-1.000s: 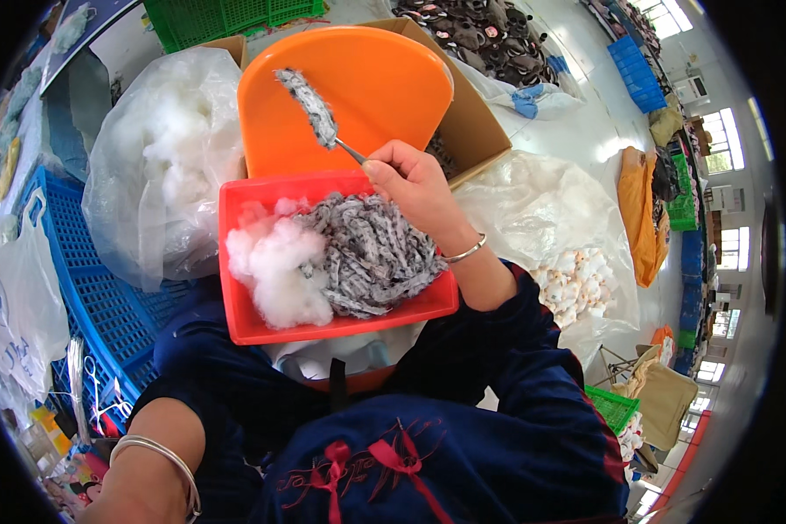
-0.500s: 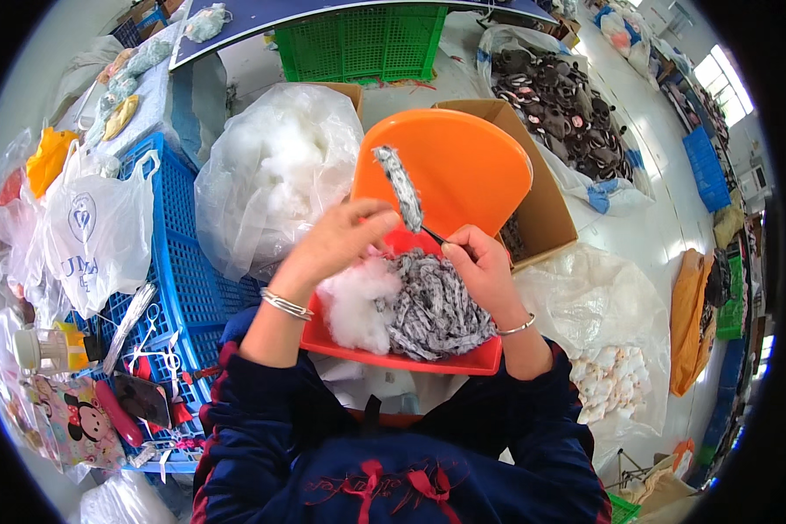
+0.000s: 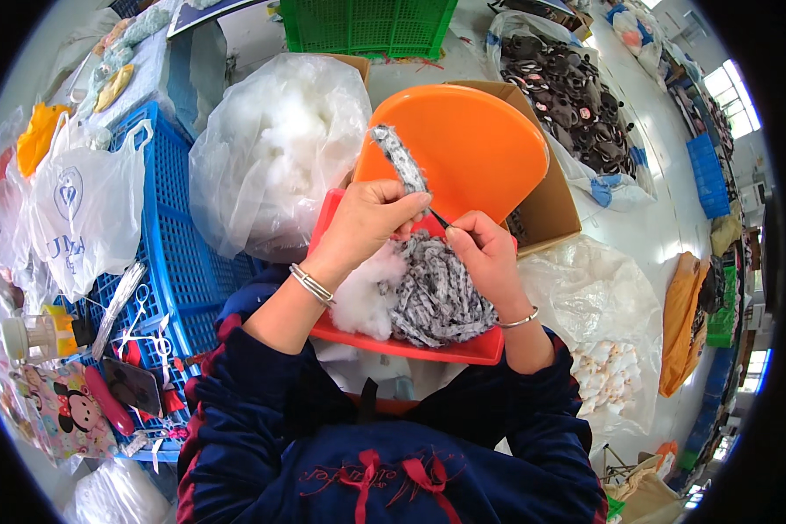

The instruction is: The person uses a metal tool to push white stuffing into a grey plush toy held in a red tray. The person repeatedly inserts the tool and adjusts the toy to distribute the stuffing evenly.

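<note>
Above the red tray, my left hand pinched a slim, fuzzy grey-and-white piece; my right hand clasped a dark tool.

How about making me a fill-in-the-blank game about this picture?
1. The gray fuzzy pieces and white fluff sit in a tray that is colored ____.
2. The thin dark tool is held by the person's ____ hand.
3. The curved seat beyond them is colored ____.
4. From the person's side, the big clear bag stands to the ____ of that seat.

Missing words: red; right; orange; left.
</note>
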Tool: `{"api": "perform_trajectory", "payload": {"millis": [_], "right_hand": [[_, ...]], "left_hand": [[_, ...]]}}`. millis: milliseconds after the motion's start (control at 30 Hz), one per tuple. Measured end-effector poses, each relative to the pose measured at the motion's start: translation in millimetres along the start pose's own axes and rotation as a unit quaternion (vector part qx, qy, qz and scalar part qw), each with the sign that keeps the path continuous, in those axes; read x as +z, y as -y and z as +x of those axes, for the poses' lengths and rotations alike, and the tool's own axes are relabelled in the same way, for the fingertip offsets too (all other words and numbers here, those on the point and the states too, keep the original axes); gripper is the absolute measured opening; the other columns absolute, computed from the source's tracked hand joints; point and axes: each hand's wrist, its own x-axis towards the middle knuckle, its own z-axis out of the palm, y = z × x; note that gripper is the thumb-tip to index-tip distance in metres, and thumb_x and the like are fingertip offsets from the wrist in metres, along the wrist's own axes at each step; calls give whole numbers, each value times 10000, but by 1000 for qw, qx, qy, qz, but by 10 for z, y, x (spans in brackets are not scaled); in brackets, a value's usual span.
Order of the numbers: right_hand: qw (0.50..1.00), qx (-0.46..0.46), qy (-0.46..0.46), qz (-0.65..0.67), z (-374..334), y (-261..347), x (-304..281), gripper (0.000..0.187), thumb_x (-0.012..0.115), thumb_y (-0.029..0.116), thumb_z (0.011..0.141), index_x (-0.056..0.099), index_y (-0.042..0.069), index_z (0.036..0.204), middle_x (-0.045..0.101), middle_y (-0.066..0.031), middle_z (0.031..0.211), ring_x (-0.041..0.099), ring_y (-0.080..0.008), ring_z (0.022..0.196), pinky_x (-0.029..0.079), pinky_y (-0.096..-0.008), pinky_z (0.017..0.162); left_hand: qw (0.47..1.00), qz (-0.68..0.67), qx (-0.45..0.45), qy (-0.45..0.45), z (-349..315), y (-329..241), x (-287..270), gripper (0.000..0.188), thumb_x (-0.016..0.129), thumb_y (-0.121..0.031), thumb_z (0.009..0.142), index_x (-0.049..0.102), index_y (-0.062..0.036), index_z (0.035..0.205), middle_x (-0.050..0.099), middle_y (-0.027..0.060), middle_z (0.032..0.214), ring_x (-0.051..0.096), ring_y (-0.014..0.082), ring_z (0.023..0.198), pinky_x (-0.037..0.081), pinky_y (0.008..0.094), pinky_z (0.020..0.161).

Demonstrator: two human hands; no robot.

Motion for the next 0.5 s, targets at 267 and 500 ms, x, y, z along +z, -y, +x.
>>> {"api": "perform_trajectory", "payload": {"millis": [267, 500], "right_hand": [[996, 52, 9, 69, 55, 151, 146, 137, 624, 145, 942, 583, 16, 923, 529, 51, 742, 451, -18, 660, 380, -188, 590], [984, 68, 55, -152, 168, -63, 159, 481, 809, 228, 761, 583, 20, 1132, 619, -19, 932, 566, -103, 763, 471, -258, 684]], "left_hand": [[999, -43, 30, -8, 14, 45, 39, 277, 702, -242, 882, 638, -19, 732, 603, 5, 623, 543, 41, 543, 413, 199, 488], [970, -183, 81, -134, 198, -30, -470, 174, 682, -151, 898, 660, 21, 878, 590, 14, 694, 519, 67, 544, 435, 218, 515]]}}
